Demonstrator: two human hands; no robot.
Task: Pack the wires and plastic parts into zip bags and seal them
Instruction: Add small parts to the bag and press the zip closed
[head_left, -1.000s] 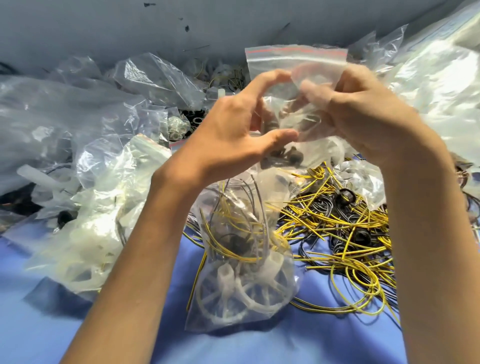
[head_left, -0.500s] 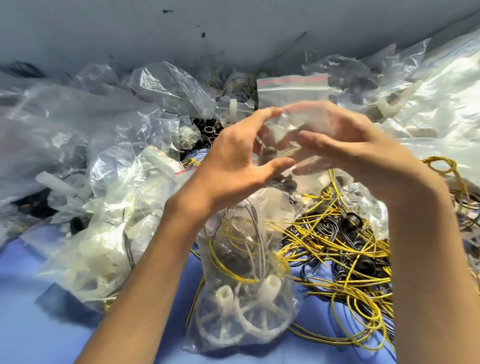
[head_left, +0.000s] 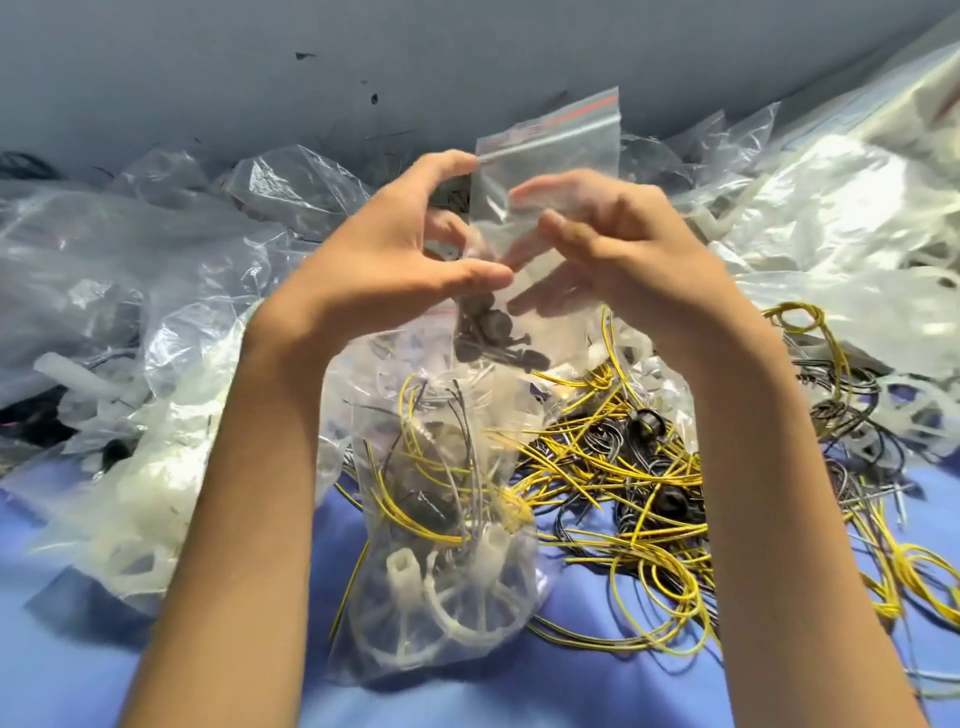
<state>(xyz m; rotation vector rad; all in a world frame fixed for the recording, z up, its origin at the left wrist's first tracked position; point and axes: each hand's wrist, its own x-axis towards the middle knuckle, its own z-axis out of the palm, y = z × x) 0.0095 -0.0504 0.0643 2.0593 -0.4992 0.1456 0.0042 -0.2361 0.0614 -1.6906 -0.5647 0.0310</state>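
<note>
Both raised: left hand (head_left: 395, 260) pinches zip bag (head_left: 561, 150) edge, right hand (head_left: 623, 260) grips its side

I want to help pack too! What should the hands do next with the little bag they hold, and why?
Probably pinch the zip strip at its left end and slide along to press it shut. The left hand and right hand hold the small zip bag upright, black parts already lie in its bottom, and the left forefinger touches the strip's end.
</note>
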